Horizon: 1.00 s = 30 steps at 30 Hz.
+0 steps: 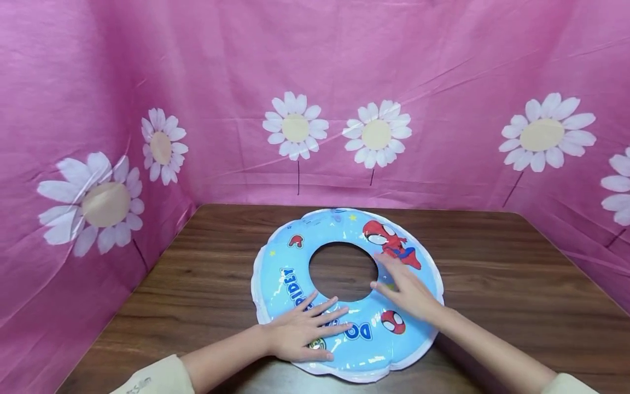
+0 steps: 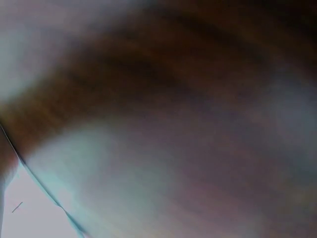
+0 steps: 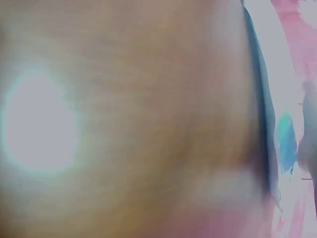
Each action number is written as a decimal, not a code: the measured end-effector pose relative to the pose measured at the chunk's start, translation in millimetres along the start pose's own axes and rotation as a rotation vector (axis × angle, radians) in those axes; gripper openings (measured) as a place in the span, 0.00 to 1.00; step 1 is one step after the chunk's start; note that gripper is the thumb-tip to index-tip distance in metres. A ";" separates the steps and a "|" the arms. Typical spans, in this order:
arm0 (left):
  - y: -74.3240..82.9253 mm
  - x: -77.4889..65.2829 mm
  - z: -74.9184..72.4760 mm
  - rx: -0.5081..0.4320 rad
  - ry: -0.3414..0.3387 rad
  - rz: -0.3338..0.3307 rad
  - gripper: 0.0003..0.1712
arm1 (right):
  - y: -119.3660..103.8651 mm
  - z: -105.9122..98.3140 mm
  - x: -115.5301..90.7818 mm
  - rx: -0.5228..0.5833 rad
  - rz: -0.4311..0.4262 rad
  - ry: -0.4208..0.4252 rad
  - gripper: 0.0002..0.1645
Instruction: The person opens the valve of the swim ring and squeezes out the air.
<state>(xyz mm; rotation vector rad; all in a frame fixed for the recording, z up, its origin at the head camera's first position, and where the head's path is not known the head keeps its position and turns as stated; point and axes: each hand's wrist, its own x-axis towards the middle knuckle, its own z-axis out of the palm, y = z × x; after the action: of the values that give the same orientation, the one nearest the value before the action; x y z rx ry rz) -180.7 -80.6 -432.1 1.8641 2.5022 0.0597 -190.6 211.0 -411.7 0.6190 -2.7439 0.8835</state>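
A light blue inflatable swim ring [image 1: 280, 246] with a white rim and red cartoon figures lies flat on the wooden table. My left hand [image 1: 302, 331] rests palm down on its near left part, fingers spread over the printed letters. On the ring's right side lies my right hand [image 1: 406, 290], its fingers extended toward the centre hole and the thumb apart from them. Neither hand grips the ring. Both wrist views are mostly blurred; a strip of the ring's pale edge [image 3: 272, 64] shows at the right of the right wrist view.
The brown wooden table [image 1: 206, 262] extends around the ring on all sides. Behind it and to both sides hangs a pink cloth [image 1: 221, 71] printed with large white daisies. Pale sleeves [image 1: 159, 377] cover the forearms at the bottom of the head view.
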 end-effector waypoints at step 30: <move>-3.7 1.5 -3.5 -0.300 0.084 -0.028 0.35 | 53.1 33.2 63.1 -0.333 0.430 0.112 0.55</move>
<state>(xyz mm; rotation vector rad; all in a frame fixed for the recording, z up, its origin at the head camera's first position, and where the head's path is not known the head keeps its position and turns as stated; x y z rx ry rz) -184.8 -80.3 -428.7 1.7388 2.4054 0.4938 -272.4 209.5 -446.4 -0.0816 -2.8686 0.4877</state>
